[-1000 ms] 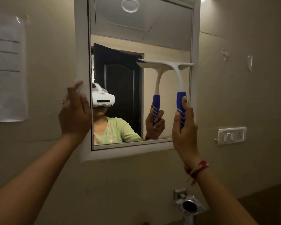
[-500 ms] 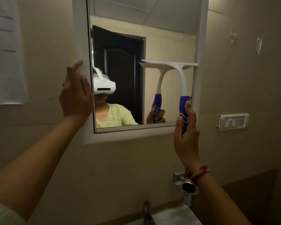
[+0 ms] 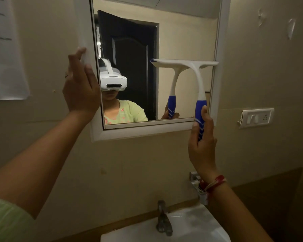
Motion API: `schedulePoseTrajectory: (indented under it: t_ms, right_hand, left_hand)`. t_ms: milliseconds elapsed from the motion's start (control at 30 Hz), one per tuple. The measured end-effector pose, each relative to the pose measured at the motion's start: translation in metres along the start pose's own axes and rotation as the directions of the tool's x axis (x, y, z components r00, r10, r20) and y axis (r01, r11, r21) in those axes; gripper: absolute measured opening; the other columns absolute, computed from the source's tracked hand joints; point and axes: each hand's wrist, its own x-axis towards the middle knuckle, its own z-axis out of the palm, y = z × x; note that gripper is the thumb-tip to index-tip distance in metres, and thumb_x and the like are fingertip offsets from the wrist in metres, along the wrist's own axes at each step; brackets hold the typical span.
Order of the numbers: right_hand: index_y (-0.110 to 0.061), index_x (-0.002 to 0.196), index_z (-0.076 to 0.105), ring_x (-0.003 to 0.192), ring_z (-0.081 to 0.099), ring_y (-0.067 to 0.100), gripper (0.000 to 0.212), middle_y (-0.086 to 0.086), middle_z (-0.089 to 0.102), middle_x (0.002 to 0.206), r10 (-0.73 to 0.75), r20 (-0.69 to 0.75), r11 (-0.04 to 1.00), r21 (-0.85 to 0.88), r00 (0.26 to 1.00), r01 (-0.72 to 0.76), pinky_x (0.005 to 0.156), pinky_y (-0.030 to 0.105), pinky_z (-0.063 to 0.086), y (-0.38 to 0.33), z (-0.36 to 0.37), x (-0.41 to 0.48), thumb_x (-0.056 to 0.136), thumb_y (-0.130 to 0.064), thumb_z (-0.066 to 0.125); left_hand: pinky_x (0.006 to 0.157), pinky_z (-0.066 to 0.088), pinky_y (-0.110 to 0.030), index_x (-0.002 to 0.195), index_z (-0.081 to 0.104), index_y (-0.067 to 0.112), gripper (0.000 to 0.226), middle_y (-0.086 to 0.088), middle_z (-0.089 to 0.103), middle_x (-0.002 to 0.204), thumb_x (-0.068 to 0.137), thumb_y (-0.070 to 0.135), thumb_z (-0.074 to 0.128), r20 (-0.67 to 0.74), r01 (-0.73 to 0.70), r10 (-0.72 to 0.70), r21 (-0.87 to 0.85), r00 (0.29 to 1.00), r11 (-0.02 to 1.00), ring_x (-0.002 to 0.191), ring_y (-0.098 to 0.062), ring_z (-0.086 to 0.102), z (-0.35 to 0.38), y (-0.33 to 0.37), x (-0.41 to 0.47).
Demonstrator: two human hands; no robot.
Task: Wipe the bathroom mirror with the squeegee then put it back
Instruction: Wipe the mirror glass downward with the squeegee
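Note:
A white-framed mirror (image 3: 185, 41) hangs on the beige wall. My right hand (image 3: 202, 147) grips the blue handle of a white squeegee (image 3: 198, 79), whose blade lies flat against the right half of the glass, about halfway down. Its reflection shows just left of it. My left hand (image 3: 80, 86) is pressed against the mirror's left frame, fingers together and pointing up, holding nothing.
A white sink (image 3: 191, 229) with a metal tap (image 3: 163, 219) sits below the mirror. A chrome holder (image 3: 199, 187) is fixed to the wall behind my right wrist. A switch plate (image 3: 256, 117) is at the right, a paper sheet (image 3: 5, 49) at the left.
The squeegee has slid down the right side of the glass with my right hand. The view has tilted down, bringing the sink and tap into sight. My left hand stays on the frame.

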Motion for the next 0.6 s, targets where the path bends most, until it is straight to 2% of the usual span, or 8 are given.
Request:
schedulePoseTrajectory:
  t_ms: [100,200,300,400,467,600]
  right_hand:
    - [-0.031,0.139,0.022,0.067,0.057,0.0,0.048,-0.005,0.049,0.111,0.021,0.0,1.0,-0.012,1.0,-0.021,0.056,0.01,0.05,0.0,-0.001,-0.007,0.093,-0.041,0.033]
    - [-0.032,0.139,0.021,0.065,0.056,0.004,0.048,-0.004,0.05,0.111,0.035,0.011,0.999,-0.018,0.999,-0.035,0.052,0.015,0.05,0.001,-0.002,-0.017,0.093,-0.04,0.033]
    - [-0.035,0.138,0.021,0.06,0.054,0.008,0.044,0.01,0.054,0.11,0.048,0.03,0.998,-0.038,0.998,-0.047,0.054,0.02,0.051,0.003,-0.006,-0.029,0.097,-0.031,0.038]
    - [-0.04,0.135,0.02,0.061,0.054,0.009,0.045,0.018,0.054,0.113,0.07,0.052,0.996,-0.055,0.996,-0.067,0.053,0.025,0.052,0.002,-0.008,-0.038,0.093,-0.032,0.035]
    - [-0.04,0.135,0.02,0.06,0.054,0.009,0.045,0.015,0.053,0.11,0.062,0.056,0.996,-0.069,0.997,-0.058,0.052,0.024,0.051,0.001,-0.01,-0.043,0.092,-0.034,0.033]
    - [-0.037,0.137,0.019,0.054,0.051,0.009,0.046,0.005,0.052,0.092,0.06,0.052,0.997,-0.055,0.997,-0.057,0.047,0.017,0.046,0.007,-0.012,-0.057,0.094,-0.046,0.032]
  left_hand:
    - [0.074,0.033,-0.019,0.128,0.04,0.008,0.036,-0.003,0.055,0.128,0.098,0.023,0.027,-0.004,-0.003,0.003,-0.006,1.0,1.0,0.106,-0.022,0.056,0.0,0.0,0.0]
    - [0.073,0.034,-0.017,0.128,0.041,0.007,0.036,-0.006,0.056,0.126,0.099,0.023,0.027,-0.006,-0.008,0.008,-0.001,1.0,1.0,0.105,-0.022,0.056,0.001,0.0,-0.001]
    - [0.074,0.036,-0.019,0.128,0.04,0.006,0.036,-0.006,0.055,0.128,0.099,0.022,0.027,-0.002,-0.014,0.014,0.001,1.0,1.0,0.105,-0.024,0.058,0.001,-0.001,0.0]
    - [0.074,0.034,-0.016,0.128,0.04,0.005,0.035,-0.006,0.055,0.128,0.099,0.021,0.028,-0.005,-0.017,0.017,0.003,1.0,1.0,0.105,-0.024,0.058,0.0,0.0,0.0]
    - [0.075,0.035,-0.017,0.128,0.041,0.005,0.035,-0.006,0.055,0.128,0.099,0.021,0.028,-0.004,-0.009,0.009,0.002,1.0,1.0,0.107,-0.024,0.057,0.0,0.001,0.0]
    - [0.082,0.034,-0.015,0.126,0.042,0.004,0.034,-0.004,0.053,0.132,0.099,0.02,0.029,0.005,-0.008,0.008,-0.005,1.0,1.0,0.115,-0.021,0.054,0.0,0.001,-0.001]
